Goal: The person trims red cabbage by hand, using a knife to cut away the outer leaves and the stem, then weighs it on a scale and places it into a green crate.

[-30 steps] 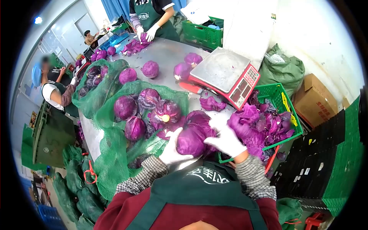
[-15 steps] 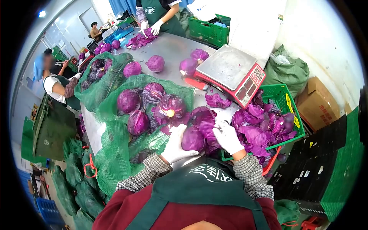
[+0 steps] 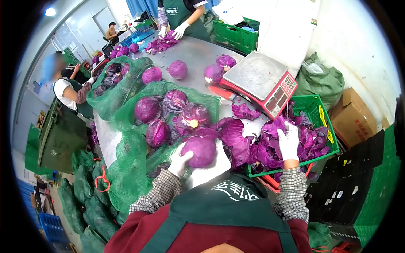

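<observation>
My left hand (image 3: 179, 160), in a white glove, holds a red cabbage (image 3: 201, 151) from its left side, above a white surface (image 3: 213, 168) in front of my apron. My right hand (image 3: 289, 142), also gloved, is over the loose purple cabbage leaves (image 3: 311, 141) heaped in the green crate (image 3: 333, 155). Its thumb and fingers are apart and touch the leaves; I cannot see a leaf gripped in them. Between the hands lies a large peeled leaf (image 3: 235, 137). Several red cabbages (image 3: 147, 109) rest on green netting (image 3: 130, 156) to the left.
A red scale (image 3: 257, 78) stands beyond the crate, with a red-handled tool (image 3: 222, 92) beside it. Across the metal table (image 3: 196, 55) a co-worker in a green apron (image 3: 179, 17) handles cabbage leaves. Filled net sacks (image 3: 97, 215) lie on the floor at left.
My right hand has moved right, from beside the cabbage to the leaf heap in the crate. The cabbage in my left hand has shifted slightly left and now shows a smooth side.
</observation>
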The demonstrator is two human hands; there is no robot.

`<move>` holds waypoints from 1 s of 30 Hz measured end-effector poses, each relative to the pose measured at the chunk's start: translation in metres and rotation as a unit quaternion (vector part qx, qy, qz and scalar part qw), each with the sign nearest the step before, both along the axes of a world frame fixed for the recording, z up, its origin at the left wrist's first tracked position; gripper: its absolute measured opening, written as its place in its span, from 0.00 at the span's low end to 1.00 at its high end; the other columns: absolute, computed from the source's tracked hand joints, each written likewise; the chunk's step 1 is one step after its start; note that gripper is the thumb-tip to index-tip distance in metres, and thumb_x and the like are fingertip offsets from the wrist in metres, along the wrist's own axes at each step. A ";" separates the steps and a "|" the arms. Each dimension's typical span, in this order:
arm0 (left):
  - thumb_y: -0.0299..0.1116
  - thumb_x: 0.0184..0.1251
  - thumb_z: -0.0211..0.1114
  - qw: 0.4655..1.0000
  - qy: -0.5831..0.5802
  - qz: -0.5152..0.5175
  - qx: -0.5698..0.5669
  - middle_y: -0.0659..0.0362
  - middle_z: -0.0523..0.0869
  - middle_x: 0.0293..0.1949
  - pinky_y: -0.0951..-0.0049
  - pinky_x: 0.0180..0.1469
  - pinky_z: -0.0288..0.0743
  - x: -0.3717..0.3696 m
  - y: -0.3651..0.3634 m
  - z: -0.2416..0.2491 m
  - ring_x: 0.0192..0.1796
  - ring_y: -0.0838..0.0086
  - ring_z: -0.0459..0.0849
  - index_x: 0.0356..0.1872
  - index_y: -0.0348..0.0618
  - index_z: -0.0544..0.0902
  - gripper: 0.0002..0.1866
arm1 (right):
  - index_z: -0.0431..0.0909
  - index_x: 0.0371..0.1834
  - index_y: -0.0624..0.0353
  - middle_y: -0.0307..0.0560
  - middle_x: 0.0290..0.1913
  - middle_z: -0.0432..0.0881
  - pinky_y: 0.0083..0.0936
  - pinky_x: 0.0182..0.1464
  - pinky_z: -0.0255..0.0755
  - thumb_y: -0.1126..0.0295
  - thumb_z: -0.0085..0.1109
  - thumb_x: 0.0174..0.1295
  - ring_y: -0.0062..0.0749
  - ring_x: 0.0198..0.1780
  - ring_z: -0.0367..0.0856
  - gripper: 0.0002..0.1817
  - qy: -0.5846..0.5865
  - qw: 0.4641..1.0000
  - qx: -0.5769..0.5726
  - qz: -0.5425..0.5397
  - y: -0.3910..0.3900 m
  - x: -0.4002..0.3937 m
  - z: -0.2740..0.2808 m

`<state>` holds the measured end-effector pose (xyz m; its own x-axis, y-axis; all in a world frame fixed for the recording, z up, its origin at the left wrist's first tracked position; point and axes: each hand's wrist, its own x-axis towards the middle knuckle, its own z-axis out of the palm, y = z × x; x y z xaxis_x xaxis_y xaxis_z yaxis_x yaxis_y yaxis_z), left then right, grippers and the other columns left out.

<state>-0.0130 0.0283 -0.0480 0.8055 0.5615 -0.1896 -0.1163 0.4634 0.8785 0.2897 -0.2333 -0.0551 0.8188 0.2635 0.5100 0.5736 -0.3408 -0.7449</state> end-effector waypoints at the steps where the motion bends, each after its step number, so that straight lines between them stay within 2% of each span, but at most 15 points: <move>1: 0.37 0.57 0.71 0.998 -0.017 -0.013 -0.063 0.49 0.75 0.58 0.56 0.62 0.73 0.002 0.005 -0.002 0.59 0.59 0.76 0.64 0.37 0.64 0.36 | 0.75 0.49 0.63 0.48 0.44 0.78 0.33 0.47 0.73 0.71 0.63 0.58 0.40 0.41 0.79 0.16 -0.072 0.997 -0.021 -0.014 -0.002 -0.003 0.015; 3: 0.37 0.60 0.69 0.970 -0.070 -0.022 -0.231 0.48 0.74 0.58 0.55 0.64 0.72 0.010 -0.002 0.010 0.59 0.57 0.76 0.63 0.36 0.65 0.34 | 0.74 0.55 0.63 0.48 0.44 0.77 0.31 0.48 0.74 0.69 0.64 0.57 0.36 0.43 0.78 0.22 -0.047 0.998 -0.003 0.037 0.008 -0.026 0.034; 4: 0.39 0.60 0.69 0.934 -0.104 -0.059 -0.337 0.48 0.73 0.61 0.55 0.64 0.71 0.014 -0.007 0.016 0.60 0.56 0.75 0.64 0.39 0.65 0.34 | 0.72 0.59 0.61 0.48 0.45 0.79 0.29 0.50 0.73 0.68 0.65 0.56 0.36 0.45 0.79 0.26 0.177 0.975 0.042 0.129 0.014 -0.043 0.034; 7: 0.57 0.65 0.54 0.960 0.021 -0.266 0.090 0.48 0.69 0.65 0.46 0.66 0.65 0.042 -0.032 0.076 0.64 0.52 0.71 0.68 0.43 0.63 0.36 | 0.71 0.63 0.59 0.44 0.51 0.79 0.23 0.44 0.74 0.69 0.66 0.56 0.24 0.42 0.78 0.29 0.127 0.939 -0.007 0.320 0.041 -0.095 0.067; 8: 0.61 0.66 0.49 0.944 -0.021 -0.304 -0.126 0.48 0.68 0.66 0.44 0.66 0.63 0.042 -0.025 0.054 0.64 0.51 0.71 0.68 0.44 0.62 0.38 | 0.66 0.69 0.56 0.42 0.52 0.78 0.21 0.38 0.74 0.68 0.66 0.57 0.21 0.36 0.76 0.35 0.348 0.856 -0.006 0.382 0.044 -0.108 0.070; 10: 0.69 0.66 0.38 0.768 -0.011 -0.266 -0.582 0.47 0.68 0.66 0.39 0.67 0.59 0.042 -0.009 0.009 0.65 0.49 0.70 0.70 0.45 0.61 0.42 | 0.64 0.70 0.55 0.39 0.41 0.80 0.13 0.25 0.68 0.69 0.66 0.57 0.13 0.23 0.71 0.35 0.301 0.859 0.052 0.410 0.059 -0.121 0.041; 11: 0.70 0.65 0.38 0.768 0.002 -0.267 -0.581 0.47 0.69 0.66 0.40 0.67 0.59 0.039 -0.011 -0.001 0.64 0.48 0.70 0.70 0.46 0.60 0.43 | 0.64 0.70 0.55 0.38 0.37 0.80 0.12 0.23 0.66 0.70 0.65 0.58 0.13 0.21 0.70 0.35 0.481 0.787 0.055 0.383 0.056 -0.128 0.053; 14: 0.73 0.63 0.37 0.847 0.063 -0.266 -0.456 0.46 0.71 0.64 0.41 0.67 0.60 0.034 -0.021 -0.024 0.64 0.45 0.70 0.70 0.45 0.60 0.46 | 0.63 0.70 0.58 0.36 0.30 0.79 0.12 0.20 0.65 0.70 0.61 0.61 0.13 0.18 0.70 0.32 0.504 0.784 0.090 0.350 0.062 -0.126 0.025; 18: 0.66 0.69 0.32 0.755 -0.006 -0.432 -0.493 0.42 0.71 0.62 0.48 0.68 0.59 0.034 0.001 -0.037 0.65 0.50 0.69 0.68 0.40 0.62 0.41 | 0.63 0.68 0.65 0.38 0.31 0.82 0.12 0.19 0.66 0.68 0.59 0.63 0.14 0.17 0.71 0.30 0.532 0.779 0.120 0.311 0.069 -0.120 0.008; 20: 0.58 0.71 0.43 0.920 0.080 -0.317 -0.215 0.42 0.76 0.58 0.55 0.65 0.66 0.024 0.005 -0.040 0.61 0.56 0.74 0.65 0.38 0.64 0.35 | 0.64 0.67 0.65 0.38 0.32 0.82 0.12 0.19 0.66 0.67 0.59 0.64 0.14 0.17 0.71 0.29 0.532 0.783 0.104 0.305 0.073 -0.122 -0.001; 21: 0.53 0.72 0.50 0.960 0.220 -0.103 0.136 0.43 0.77 0.56 0.60 0.63 0.69 0.022 -0.009 0.004 0.59 0.60 0.76 0.64 0.36 0.64 0.32 | 0.65 0.67 0.64 0.37 0.32 0.82 0.12 0.19 0.66 0.66 0.58 0.64 0.13 0.18 0.71 0.29 0.529 0.788 0.087 0.302 0.075 -0.124 -0.002; 22: 0.43 0.70 0.59 0.972 0.121 -0.062 0.190 0.44 0.74 0.60 0.66 0.64 0.68 0.028 -0.022 0.042 0.62 0.62 0.74 0.65 0.32 0.61 0.31 | 0.65 0.67 0.64 0.37 0.32 0.82 0.11 0.19 0.66 0.66 0.58 0.65 0.13 0.18 0.71 0.28 0.527 0.793 0.070 0.299 0.079 -0.126 -0.003; 26: 0.58 0.34 0.80 0.711 0.226 -0.113 0.656 0.35 0.59 0.68 0.57 0.73 0.52 0.035 -0.029 0.045 0.71 0.46 0.59 0.69 0.28 0.54 0.65 | 0.69 0.65 0.60 0.35 0.33 0.80 0.12 0.21 0.65 0.63 0.55 0.67 0.12 0.18 0.69 0.24 0.503 0.798 0.046 0.327 0.092 -0.133 0.015; 27: 0.59 0.32 0.80 0.709 0.225 -0.103 0.660 0.34 0.59 0.67 0.57 0.73 0.52 0.040 -0.025 0.037 0.70 0.44 0.59 0.69 0.27 0.53 0.67 | 0.67 0.67 0.59 0.46 0.47 0.82 0.20 0.34 0.75 0.57 0.49 0.69 0.23 0.32 0.79 0.26 0.486 0.805 -0.057 0.336 0.088 -0.130 0.035; 30: 0.58 0.34 0.79 0.740 0.246 -0.108 0.616 0.33 0.59 0.66 0.55 0.72 0.52 0.040 -0.024 0.033 0.70 0.43 0.57 0.68 0.25 0.53 0.65 | 0.65 0.66 0.66 0.59 0.59 0.75 0.30 0.57 0.72 0.59 0.43 0.71 0.40 0.55 0.79 0.26 0.254 0.894 -0.106 0.355 0.084 -0.133 0.002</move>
